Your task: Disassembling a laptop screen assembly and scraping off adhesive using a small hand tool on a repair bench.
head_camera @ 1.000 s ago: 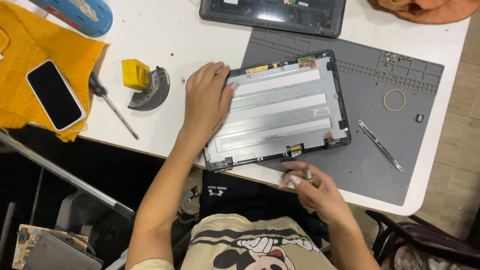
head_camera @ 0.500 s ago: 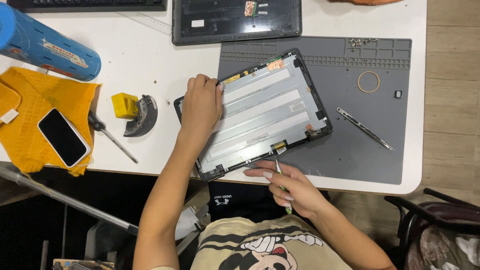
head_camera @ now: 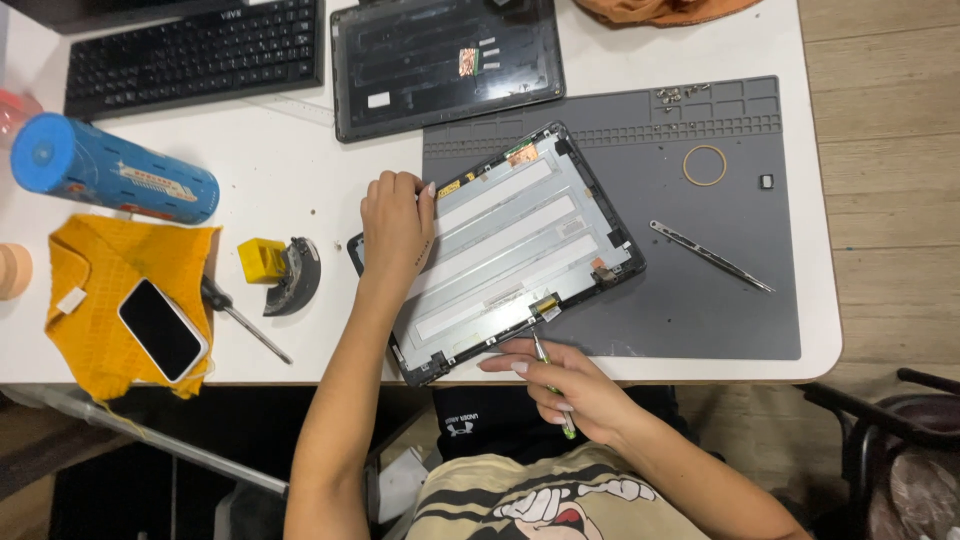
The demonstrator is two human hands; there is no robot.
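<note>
A laptop screen panel [head_camera: 520,240] lies back-up and tilted on a grey work mat [head_camera: 700,300]. My left hand [head_camera: 396,222] presses flat on the panel's upper left corner. My right hand [head_camera: 568,392] is at the table's near edge and holds a thin green-handled tool [head_camera: 548,370], with its tip touching a small gold connector [head_camera: 545,306] on the panel's lower edge.
Metal tweezers [head_camera: 710,256], a rubber ring [head_camera: 706,165] and small screws [head_camera: 680,94] lie on the mat. A dark laptop base cover [head_camera: 445,60] and keyboard [head_camera: 195,50] sit at the back. Left: blue cylinder [head_camera: 115,168], yellow cloth [head_camera: 100,310] with phone [head_camera: 162,328], screwdriver [head_camera: 245,320], yellow-grey tool [head_camera: 282,268].
The camera view has shifted, bringing the keyboard and base cover into sight. My right hand has brought the tool's tip up onto the panel's lower edge. My left hand stays on the panel.
</note>
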